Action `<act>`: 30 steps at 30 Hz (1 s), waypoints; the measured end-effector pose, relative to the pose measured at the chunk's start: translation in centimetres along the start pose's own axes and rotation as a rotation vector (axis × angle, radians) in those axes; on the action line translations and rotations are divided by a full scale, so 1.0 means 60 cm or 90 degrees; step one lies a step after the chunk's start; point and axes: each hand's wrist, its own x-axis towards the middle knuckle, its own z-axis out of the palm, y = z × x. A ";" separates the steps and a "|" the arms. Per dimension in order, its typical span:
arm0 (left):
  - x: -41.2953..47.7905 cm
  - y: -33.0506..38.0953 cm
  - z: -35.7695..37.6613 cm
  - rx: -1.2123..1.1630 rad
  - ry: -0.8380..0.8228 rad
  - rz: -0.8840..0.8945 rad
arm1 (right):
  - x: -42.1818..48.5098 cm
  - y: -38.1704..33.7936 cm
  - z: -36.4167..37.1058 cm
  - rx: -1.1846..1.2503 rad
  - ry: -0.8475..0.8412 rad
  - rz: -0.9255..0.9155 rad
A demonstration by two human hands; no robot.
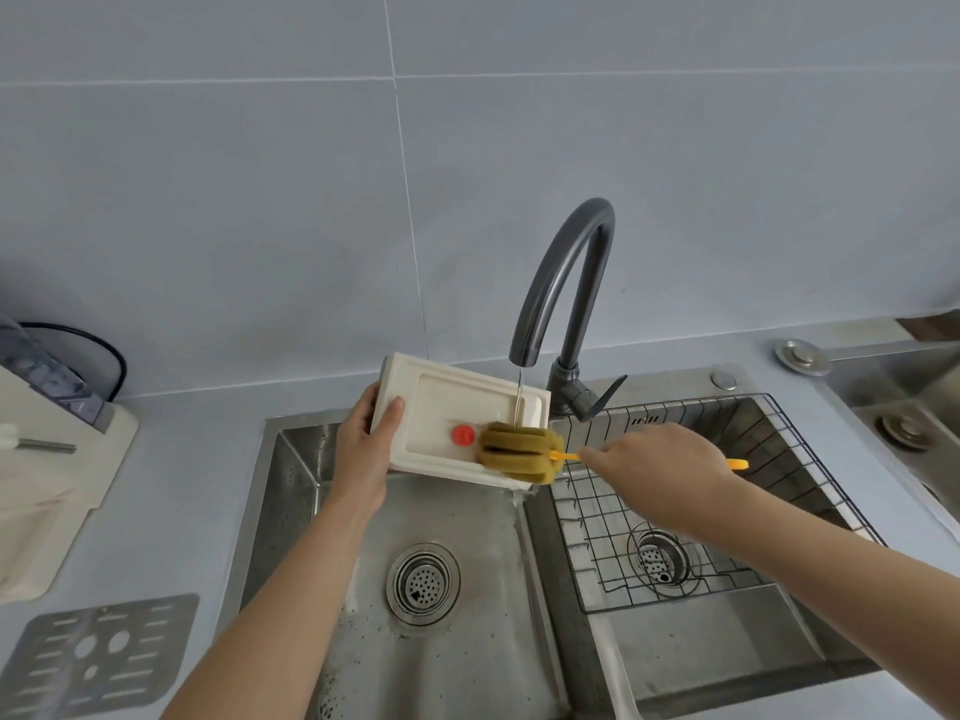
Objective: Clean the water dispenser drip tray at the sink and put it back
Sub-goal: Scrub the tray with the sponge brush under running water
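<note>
A: What sits in the two basins of the sink (270, 459)?

B: Taking the faucet (566, 283) as the mark: the basin below and left of it holds only water drops and a round strainer drain (422, 584). The basin below and right of it holds a black wire rack (675, 511), with a second drain (658, 557) showing through the rack's grid.

A: And the drip tray (457, 407)?

B: It hangs in the air directly under the faucet's spout, tilted, above the back edge of the left basin. A thin stream of water (518, 402) runs from the spout onto its inner face. A red round plug (463, 435) sits in the tray's recess, left of the stream.

A: How do the fingers stand?

B: The left hand (363, 449) grips the tray's end farthest left of the faucet: thumb (390, 414) pressed on the rim of the inner face, the other fingers wrapped behind, out of sight. The right hand (660, 470), below and right of the faucet, is closed around the orange handle (737, 464) of a sponge brush (519, 452). The brush's brownish sponge head presses on the tray just under the stream, beside the red plug.

A: Anything off to the side?

B: Far left of the faucet, on the counter (218, 418), lies a grey slotted grate (98, 657).
</note>
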 end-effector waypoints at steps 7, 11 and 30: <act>-0.006 -0.012 -0.005 -0.002 0.059 -0.043 | -0.021 0.038 0.003 0.022 -0.004 0.013; -0.006 -0.010 -0.014 -0.073 0.113 -0.108 | -0.049 0.069 0.024 0.137 -0.034 0.075; -0.046 0.004 -0.017 -0.150 0.082 -0.220 | 0.031 -0.017 0.283 0.784 0.000 0.516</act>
